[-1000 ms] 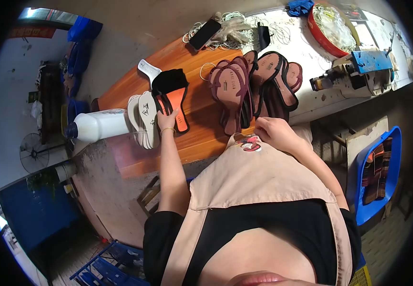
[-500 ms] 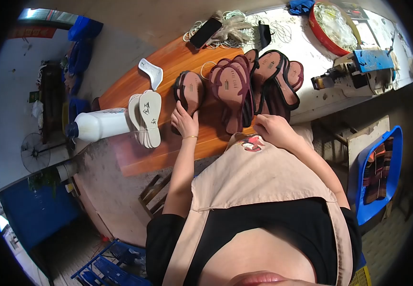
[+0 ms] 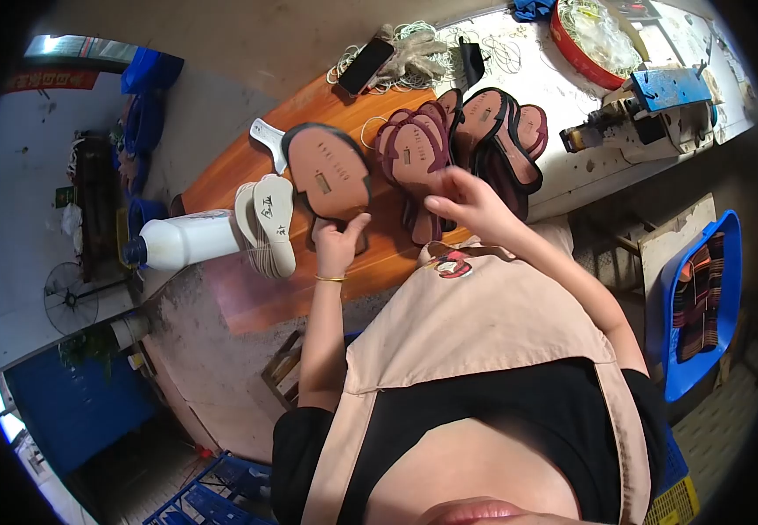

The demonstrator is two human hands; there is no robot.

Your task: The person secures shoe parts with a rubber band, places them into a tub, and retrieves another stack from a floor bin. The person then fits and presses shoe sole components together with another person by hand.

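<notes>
My left hand (image 3: 339,245) grips a brown insole (image 3: 327,171) with a black edge by its narrow end, thumb on top. The insole is held up above the wooden table, its wide end pointing away from me. Part of another dark-edged piece shows below it. My right hand (image 3: 475,206) hovers beside a stack of brown insoles with maroon edges (image 3: 414,150), thumb and fingers apart and slightly blurred, with nothing visible in it. Black-edged insoles (image 3: 485,118) are piled just behind that stack. Left of my left hand lies a stack of white foot-shaped pieces (image 3: 272,219) with handwriting.
A white bottle (image 3: 182,238) lies at the left beside a white curved piece (image 3: 268,140). A phone (image 3: 366,66), string and gloves (image 3: 414,57) are at the back. A red basin (image 3: 582,52) and a blue-topped machine (image 3: 659,105) stand right, above a blue tray (image 3: 698,359).
My left hand has lifted the black-edged insole up off the table toward me. My right hand has risen from the apron and moved left toward the maroon-edged stack.
</notes>
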